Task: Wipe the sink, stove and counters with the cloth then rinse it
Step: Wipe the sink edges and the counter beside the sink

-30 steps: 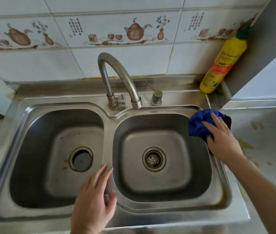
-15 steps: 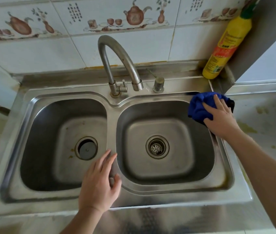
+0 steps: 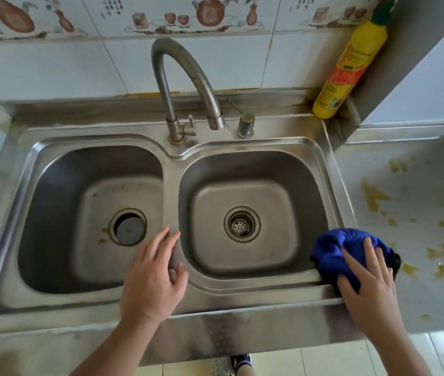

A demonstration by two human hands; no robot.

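Note:
A steel double sink (image 3: 242, 291) fills the middle of the view, with a plugged left bowl and a strainer drain in the right bowl. My right hand (image 3: 367, 289) presses a bunched blue cloth (image 3: 334, 251) onto the sink's front right rim corner. My left hand (image 3: 153, 278) rests flat, fingers apart, on the divider between the two bowls, holding nothing. The counter (image 3: 410, 213) to the right is pale with yellow-brown stains. No stove is in view.
A curved tap (image 3: 185, 77) rises at the back, its spout over the right bowl. A small steel knob (image 3: 245, 125) stands beside it. A yellow bottle (image 3: 349, 66) leans in the back right corner against a grey wall.
My right hand has dragged the blue cloth from the back right of the sink rim down to its front right corner. My left hand stays on the divider.

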